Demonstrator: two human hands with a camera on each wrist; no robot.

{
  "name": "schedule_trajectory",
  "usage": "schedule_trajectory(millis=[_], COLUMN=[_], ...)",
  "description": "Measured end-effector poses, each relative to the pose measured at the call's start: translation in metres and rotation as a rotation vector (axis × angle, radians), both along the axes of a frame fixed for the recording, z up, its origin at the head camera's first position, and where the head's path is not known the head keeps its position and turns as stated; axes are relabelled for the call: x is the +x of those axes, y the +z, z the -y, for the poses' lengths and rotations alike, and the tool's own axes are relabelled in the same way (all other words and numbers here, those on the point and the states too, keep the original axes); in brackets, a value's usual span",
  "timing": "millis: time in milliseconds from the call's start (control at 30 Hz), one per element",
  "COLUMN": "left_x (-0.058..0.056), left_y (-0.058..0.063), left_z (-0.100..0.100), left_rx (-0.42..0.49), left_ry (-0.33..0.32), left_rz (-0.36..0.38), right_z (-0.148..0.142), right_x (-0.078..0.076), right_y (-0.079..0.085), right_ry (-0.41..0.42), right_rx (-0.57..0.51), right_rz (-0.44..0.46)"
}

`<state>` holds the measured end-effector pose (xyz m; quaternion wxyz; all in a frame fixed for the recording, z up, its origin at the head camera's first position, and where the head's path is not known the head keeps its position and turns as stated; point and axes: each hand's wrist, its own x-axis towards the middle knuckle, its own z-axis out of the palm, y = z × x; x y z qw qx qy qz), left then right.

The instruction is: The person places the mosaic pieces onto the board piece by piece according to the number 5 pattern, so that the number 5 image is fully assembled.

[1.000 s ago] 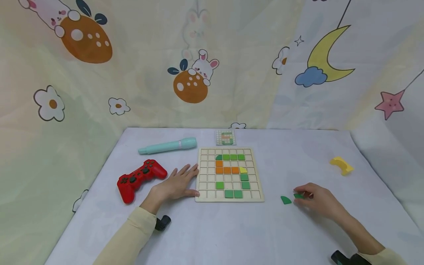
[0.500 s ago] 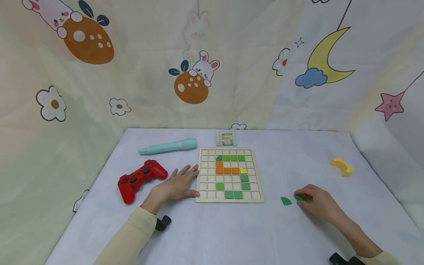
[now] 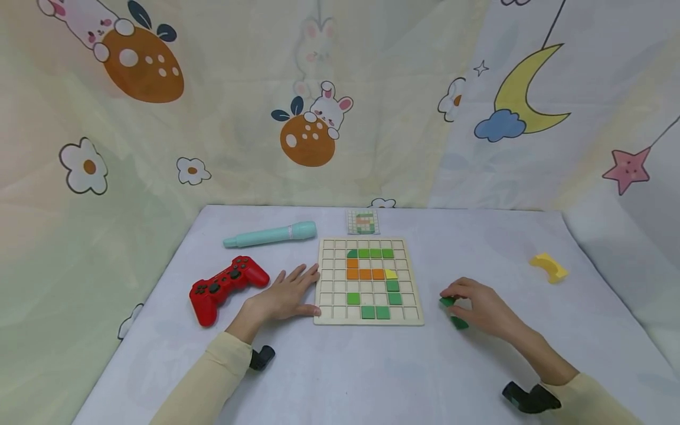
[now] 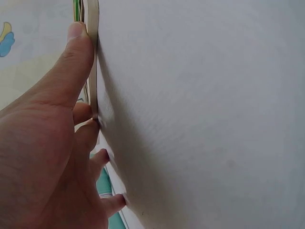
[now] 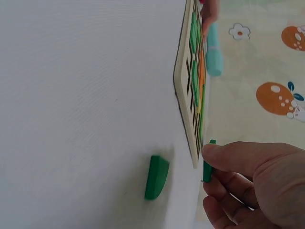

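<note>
A square wooden grid board [image 3: 326, 289] lies mid-table, with green, orange and yellow tiles set in some of its cells. At the board's left edge rests my left hand [image 3: 284, 296], fingers spread and straight, thumb touching the near left corner. To the right of the board, my right hand [image 3: 480, 306] pinches a green tile [image 5: 208, 169] between thumb and fingers, raised off the table. Just below that hand a second green tile, quarter-round in shape [image 3: 459, 323], lies on the cloth; the right wrist view shows this loose tile [image 5: 156, 177] apart from the fingers.
A red game controller [image 3: 228, 286] and a mint-green tube [image 3: 270, 235] lie left of the board. Behind the board is a small pattern card [image 3: 363, 222]. A yellow arched block [image 3: 549, 267] sits far right. A printed cloth backdrop rises at the table's back edge.
Holding the green tile, my right hand has lifted and moved left toward the board, passing above the other green tile. My left hand stays at the board's edge.
</note>
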<state>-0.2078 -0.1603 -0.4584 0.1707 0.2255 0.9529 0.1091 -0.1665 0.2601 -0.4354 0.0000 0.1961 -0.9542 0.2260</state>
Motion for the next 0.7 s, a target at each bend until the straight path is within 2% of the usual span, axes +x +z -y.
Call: schedule_trajectory(millis=[200, 400, 700], left_x=[-0.001, -0.001, -0.002], left_y=[-0.002, -0.001, -0.002], left_z=[0.001, 0.001, 0.001], left_rx=[0.002, 0.003, -0.004], left_ry=[-0.004, -0.008, -0.014], left_rz=[-0.005, -0.005, -0.008], right_z=[0.035, 0.072, 0.112], right_x=[-0.015, -0.029, -0.036], right_y=[0.006, 0.013, 0.011], right_ry=[0.126, 0.241, 0.402], right_rx=[0.006, -0.005, 0.007], right_rz=[-0.005, 0.036, 0.032])
